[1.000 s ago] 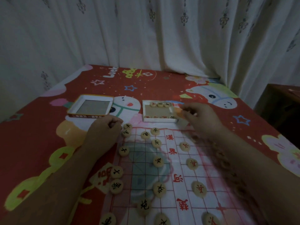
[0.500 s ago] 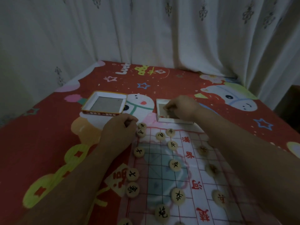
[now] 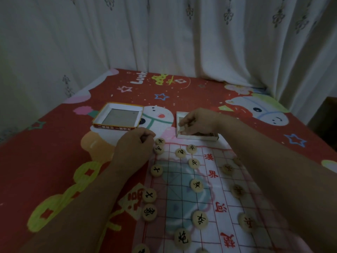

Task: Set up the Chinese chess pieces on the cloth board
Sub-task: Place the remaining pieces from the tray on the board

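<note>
The right hand (image 3: 197, 123) reaches into the small box (image 3: 198, 138) at 12 o'clock from the cloth board (image 3: 182, 198), fingers curled down; whether they pinch a piece cannot be told. The left hand (image 3: 135, 144) rests fisted at the board's 11 o'clock corner, contents hidden. Lift one piece clear of the box wall and seat it on a free line crossing without brushing the placed pieces (image 3: 197, 185).

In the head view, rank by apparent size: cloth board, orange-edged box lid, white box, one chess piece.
1. cloth board, largest.
2-3. orange-edged box lid and white box: unsure, since the right hand hides much of the box.
4. chess piece, smallest.
</note>
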Demonstrator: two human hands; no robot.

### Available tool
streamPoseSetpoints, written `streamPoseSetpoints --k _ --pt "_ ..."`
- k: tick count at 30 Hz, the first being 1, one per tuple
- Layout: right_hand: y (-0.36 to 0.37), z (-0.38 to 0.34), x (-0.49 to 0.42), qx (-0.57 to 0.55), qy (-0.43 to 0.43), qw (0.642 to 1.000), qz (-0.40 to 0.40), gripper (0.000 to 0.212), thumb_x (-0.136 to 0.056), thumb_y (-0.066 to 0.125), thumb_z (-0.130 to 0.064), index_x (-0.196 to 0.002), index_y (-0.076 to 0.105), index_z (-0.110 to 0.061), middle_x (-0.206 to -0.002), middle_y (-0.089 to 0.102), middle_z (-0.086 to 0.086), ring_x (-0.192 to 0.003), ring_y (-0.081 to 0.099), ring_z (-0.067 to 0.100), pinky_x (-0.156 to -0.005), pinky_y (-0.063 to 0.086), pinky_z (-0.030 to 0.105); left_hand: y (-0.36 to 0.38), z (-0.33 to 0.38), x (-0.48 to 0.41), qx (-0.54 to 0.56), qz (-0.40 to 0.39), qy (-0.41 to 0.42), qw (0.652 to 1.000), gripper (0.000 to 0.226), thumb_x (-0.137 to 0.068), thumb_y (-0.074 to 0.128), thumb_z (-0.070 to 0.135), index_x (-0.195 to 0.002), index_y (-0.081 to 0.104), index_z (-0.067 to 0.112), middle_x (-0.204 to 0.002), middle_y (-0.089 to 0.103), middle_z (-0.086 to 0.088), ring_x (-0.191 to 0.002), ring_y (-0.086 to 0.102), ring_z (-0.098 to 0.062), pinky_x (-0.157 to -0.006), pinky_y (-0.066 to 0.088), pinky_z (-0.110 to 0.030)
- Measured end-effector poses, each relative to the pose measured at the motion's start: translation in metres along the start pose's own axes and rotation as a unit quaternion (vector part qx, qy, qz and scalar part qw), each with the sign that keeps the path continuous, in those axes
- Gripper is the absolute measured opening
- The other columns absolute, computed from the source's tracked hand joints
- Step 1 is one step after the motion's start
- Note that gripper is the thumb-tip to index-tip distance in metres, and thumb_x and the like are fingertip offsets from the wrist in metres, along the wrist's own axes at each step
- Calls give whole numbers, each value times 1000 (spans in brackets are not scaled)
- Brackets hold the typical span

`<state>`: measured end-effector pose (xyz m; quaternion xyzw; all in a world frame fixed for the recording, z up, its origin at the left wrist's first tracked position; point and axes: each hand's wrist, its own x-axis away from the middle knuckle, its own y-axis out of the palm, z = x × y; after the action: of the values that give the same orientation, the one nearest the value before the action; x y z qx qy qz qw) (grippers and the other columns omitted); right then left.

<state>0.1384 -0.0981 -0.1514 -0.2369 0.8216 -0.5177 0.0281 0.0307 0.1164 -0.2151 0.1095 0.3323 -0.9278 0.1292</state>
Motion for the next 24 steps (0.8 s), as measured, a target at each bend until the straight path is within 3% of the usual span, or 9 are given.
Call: streamPoseSetpoints --k 5,9,12,14,16,18,22,24 --pt "6 4 -4 -5 -5 999 45 36 -88 72 -26 -123 68 -16 -112 69 -2 -89 60 6 -96 49 29 0 -1 -1 -3 1 -5 1000 18 -92 54 19 -98 70 25 -88 67 12 -80 61 -5 -71 46 -26" --pt "10 1 -6 25 -11 999 30 43 -89 71 -30 -128 63 -16 -116 66 2 -106 61 17 -97 48 31 0 -2 -1 -1 1 -3 1000 18 -92 54 19 -97 70 26 -89 67 13 -80 59 0 -69 45 -20" --pt "14 -1 -11 19 -6 999 49 30 -86 74 -27 -114 69 -15 -102 68 0 -95 64 17 -90 51 31 -1 0 0 6 1 -7 1000 18 -92 54 18 -96 69 26 -92 67 12 -84 60 -4 -75 48 -26" --pt "15 1 -13 -1 -2 998 63 11 -85 76 -25 -90 68 -20 -89 68 -3 -82 64 13 -77 50 29 -1 1 0 6 1 -9 1000 19 -92 53 17 -97 70 25 -94 67 11 -87 60 -6 -79 48 -27" --pt "15 3 -12 -15 1 997 74 15 -83 78 -25 -78 64 -20 -77 63 -6 -70 58 8 -66 45 25 -1 1 0 4 3 -8 1000 19 -92 53 17 -96 70 25 -94 67 11 -87 60 -7 -80 48 -28" --pt "13 5 -11 -33 14 996 85 16 -82 79 -25 -82 68 -13 -75 65 -3 -67 57 8 -61 44 23 -1 1 0 8 5 -8 1000 18 -92 54 18 -96 70 26 -93 67 11 -87 60 -7 -80 49 -28" --pt "13 8 -11 -39 17 994 101 22 -82 78 -26 -85 73 -5 -81 74 10 -67 61 15 -69 53 33 0 0 -1 8 8 -7 1000 18 -92 55 18 -98 70 24 -92 66 11 -86 59 -5 -77 45 -25" --pt "12 9 -9 -47 12 993 110 22 -83 77 -24 -84 73 -3 -80 74 11 -63 60 13 -65 52 31 0 0 -2 2 11 -2 1000 18 -92 55 18 -97 70 24 -91 66 11 -83 58 -4 -74 45 -24"
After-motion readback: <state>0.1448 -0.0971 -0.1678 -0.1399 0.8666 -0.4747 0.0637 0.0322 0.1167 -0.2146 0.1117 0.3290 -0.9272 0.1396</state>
